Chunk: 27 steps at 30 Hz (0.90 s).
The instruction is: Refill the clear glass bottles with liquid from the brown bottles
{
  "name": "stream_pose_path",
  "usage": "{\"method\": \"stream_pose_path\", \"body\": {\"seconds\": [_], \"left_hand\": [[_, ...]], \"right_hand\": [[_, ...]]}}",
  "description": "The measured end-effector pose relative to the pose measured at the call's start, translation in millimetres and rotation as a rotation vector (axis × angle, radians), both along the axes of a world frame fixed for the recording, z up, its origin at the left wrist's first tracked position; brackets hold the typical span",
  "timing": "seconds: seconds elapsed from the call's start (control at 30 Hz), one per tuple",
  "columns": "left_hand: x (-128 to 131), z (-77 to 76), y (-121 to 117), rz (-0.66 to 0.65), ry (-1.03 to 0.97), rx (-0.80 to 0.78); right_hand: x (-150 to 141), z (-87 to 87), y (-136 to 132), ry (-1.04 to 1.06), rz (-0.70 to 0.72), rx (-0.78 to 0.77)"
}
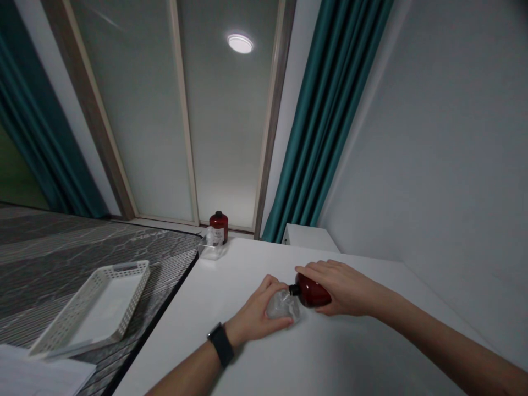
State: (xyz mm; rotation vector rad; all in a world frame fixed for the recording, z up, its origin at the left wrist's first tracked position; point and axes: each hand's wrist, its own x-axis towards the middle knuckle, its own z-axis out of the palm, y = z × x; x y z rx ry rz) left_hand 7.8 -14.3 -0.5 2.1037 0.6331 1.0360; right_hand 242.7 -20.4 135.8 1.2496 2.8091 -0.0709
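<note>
My right hand [334, 283] is wrapped round a dark red bottle [312, 292], which is tipped on its side with its black neck pointing left. That neck is over the edge of a clear plastic container [282, 306]. My left hand [264, 311], with a dark watch on the wrist, grips the container between thumb and fingers, low over the white table [243, 264]. Whether any liquid is flowing is too small to tell. A second red bottle [218, 224] with a black cap stands upright at the table's far left corner, behind a clear box [210, 250].
On the grey patterned surface to the left lie a white perforated basket [138, 270] and white paper sheets [45, 371]. A white cabinet [311, 237] stands beyond the table. Teal curtains [330, 110] and a sliding frosted door [229, 126] are behind; a plain wall rises at right.
</note>
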Motion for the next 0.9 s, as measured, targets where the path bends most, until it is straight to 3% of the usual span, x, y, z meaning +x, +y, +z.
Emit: {"method": "stream_pose_path", "body": {"seconds": [0.9], "left_hand": [[-0.4,2.5,-0.1,0.002,0.022,-0.022]], "right_hand": [[0.7,0.6,2.5,-0.006,0.005,0.005]]}}
